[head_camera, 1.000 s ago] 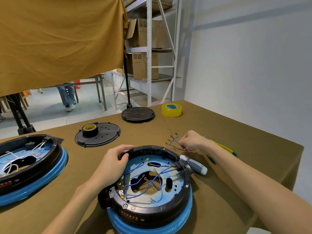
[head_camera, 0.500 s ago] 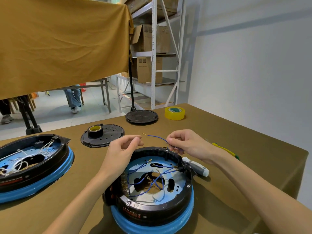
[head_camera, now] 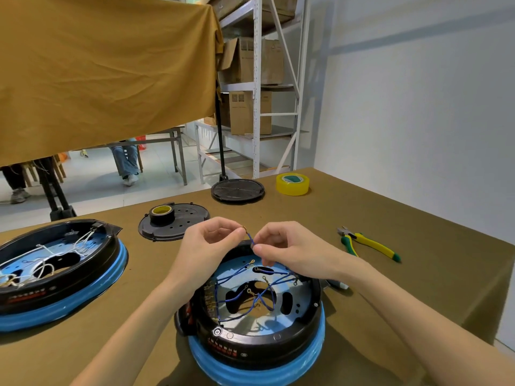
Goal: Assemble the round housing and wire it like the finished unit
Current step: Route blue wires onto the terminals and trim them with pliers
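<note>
The round black plastic housing with a glossy blue rubber band around its base sits at the near edge of the olive cloth-covered desk, its open top showing a shiny metal plate with oval cut-outs and several thin blue wires ending in small ring terminals. Just above its far rim, the left hand and right hand are close together, each pinching the same short thin blue wire between thumb and forefinger. 1 finished round housing with white wires lies well to the left. Behind the hands are 2 flat black round plastic covers: the perforated cover carries 1 small black tape roll, and the ribbed cover lies farther back beside 1 yellow translucent tape roll. 1 pair of yellow-and-green-handled pliers lies to the right. The right forearm hides most of a white-handled tool
</note>
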Tool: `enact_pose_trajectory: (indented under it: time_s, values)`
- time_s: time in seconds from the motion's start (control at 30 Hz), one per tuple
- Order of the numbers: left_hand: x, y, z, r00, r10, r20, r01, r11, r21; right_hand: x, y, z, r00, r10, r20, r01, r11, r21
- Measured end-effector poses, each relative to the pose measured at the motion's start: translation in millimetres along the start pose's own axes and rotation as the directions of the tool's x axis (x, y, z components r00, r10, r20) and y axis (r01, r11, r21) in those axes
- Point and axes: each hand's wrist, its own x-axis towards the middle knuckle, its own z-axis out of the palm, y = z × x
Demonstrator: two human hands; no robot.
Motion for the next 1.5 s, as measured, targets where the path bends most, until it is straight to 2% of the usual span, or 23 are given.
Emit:
enact_pose_trajectory:
  time_s: [0.1,0.23,0.37,0.47,0.63,0.8,0.87,0.97,1.1,1.37,1.43,1.5]
  values:
    - [-2,3,1,0.997,0.040,0.068,-0.043,0.998,0.047,6,-4,7,0.999,-0.024,-0.032,0.027,0.996,0.085]
    - [-7,-3,-14,0.991,0.008,0.136,-0.043,0.965,0.257,8,-1,12,0.999,0.043,-0.027,-0.040,0.992,0.115]
    - [-21,-26,-33,0.994,-0.103,0.033,0.088,0.951,0.298,9,0,14,0.996,0.015,-0.087,-0.020,0.998,-0.058]
    - [-27,-43,-30,0.988,-0.130,-0.083,0.149,0.944,0.293,10,-4,21,0.990,-0.045,-0.130,0.036,0.997,-0.073]
    - [-23,-55,-25,0.986,-0.166,-0.030,0.168,0.964,0.207,12,-15,28,0.969,-0.160,-0.188,0.130,0.979,-0.160]
    - [1,-46,-21,0.955,-0.225,0.191,0.203,0.971,0.128,0,-16,41,0.996,-0.088,-0.014,0.076,0.919,-0.386]
    - [2,-46,-15,0.965,-0.224,0.138,0.214,0.973,0.080,-11,-14,51,0.997,-0.076,0.010,0.070,0.856,-0.512]
    - [-15,-53,-13,0.971,-0.237,-0.030,0.236,0.971,-0.040,-21,-16,65,0.994,-0.101,-0.042,0.056,0.803,-0.593]
    - [-44,-63,-14,0.975,-0.220,-0.019,0.213,0.960,-0.183,-18,-23,80,0.993,-0.095,-0.065,0.034,0.782,-0.623]
    - [-55,-67,-6,0.986,-0.133,-0.100,0.116,0.981,-0.157,-17,-25,93,0.998,-0.066,0.004,0.052,0.756,-0.652]
    - [-56,-68,-6,0.987,-0.132,-0.090,0.117,0.981,-0.156,-17,-28,88,0.999,-0.046,0.014,0.045,0.796,-0.603]
    - [-56,-69,-6,0.987,-0.137,-0.086,0.120,0.978,-0.173,-13,-33,76,1.000,-0.015,0.011,0.018,0.881,-0.472]
